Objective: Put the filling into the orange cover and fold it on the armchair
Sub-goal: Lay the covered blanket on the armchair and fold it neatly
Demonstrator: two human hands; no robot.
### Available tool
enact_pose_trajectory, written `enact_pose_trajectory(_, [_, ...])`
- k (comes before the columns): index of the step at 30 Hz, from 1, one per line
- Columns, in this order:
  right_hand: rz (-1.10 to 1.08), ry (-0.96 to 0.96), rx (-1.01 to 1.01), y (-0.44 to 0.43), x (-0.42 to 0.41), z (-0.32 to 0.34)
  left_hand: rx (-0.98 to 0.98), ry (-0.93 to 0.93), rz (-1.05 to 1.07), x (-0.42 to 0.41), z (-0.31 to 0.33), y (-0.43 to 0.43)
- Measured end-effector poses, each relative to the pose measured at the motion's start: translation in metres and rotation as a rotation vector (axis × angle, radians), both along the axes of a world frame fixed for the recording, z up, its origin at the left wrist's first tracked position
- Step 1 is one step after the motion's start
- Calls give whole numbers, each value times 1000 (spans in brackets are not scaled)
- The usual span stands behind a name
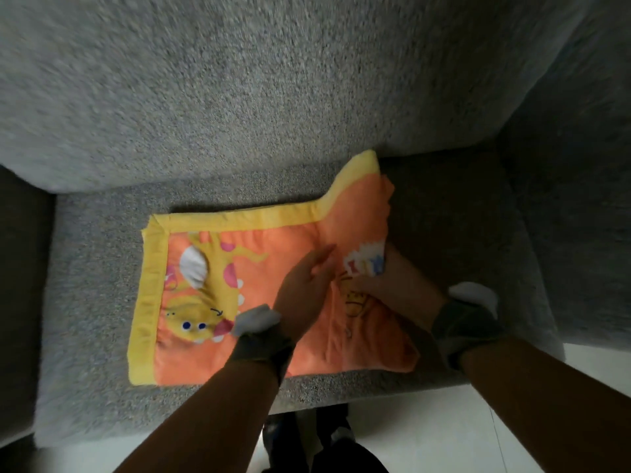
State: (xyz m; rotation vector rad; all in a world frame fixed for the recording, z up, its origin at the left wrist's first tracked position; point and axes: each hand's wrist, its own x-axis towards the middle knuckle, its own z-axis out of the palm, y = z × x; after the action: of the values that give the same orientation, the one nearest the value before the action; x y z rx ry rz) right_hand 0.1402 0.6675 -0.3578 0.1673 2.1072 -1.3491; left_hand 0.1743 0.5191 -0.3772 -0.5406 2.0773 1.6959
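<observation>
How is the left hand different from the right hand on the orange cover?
The left hand lies flat on the orange cover, fingers straight; the right hand has its fingers tucked under a fold, hidden. The left hand is near the cover's middle, the right hand nearer its edge. Both touch the cover.

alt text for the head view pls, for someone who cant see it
Seen from above, an orange cover with a yellow border and cartoon prints lies on the seat of a grey armchair. The person's left hand lies flat on the cover's middle; the right hand is at its right part, fingers partly hidden by the fabric.
</observation>
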Motion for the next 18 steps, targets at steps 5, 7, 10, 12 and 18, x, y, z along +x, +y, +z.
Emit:
enact_pose_trajectory(5, [166, 61, -188, -81, 11, 36, 204, -63, 273, 14, 60, -65])
enact_pose_trajectory(7, [214, 44, -231, -107, 18, 37, 232, -79, 301, 25, 62, -86])
enact_pose_trajectory(10, [236, -7, -266, -132, 26, 37, 195, -127, 322, 34, 58, -106])
enact_pose_trajectory(12, [279, -74, -234, -151, 30, 29, 117, -133, 383, 39, 54, -127])
enact_pose_trajectory(18, [403, -127, -112, -207, 31, -20, -209, -195, 406, 71, 15, -197])
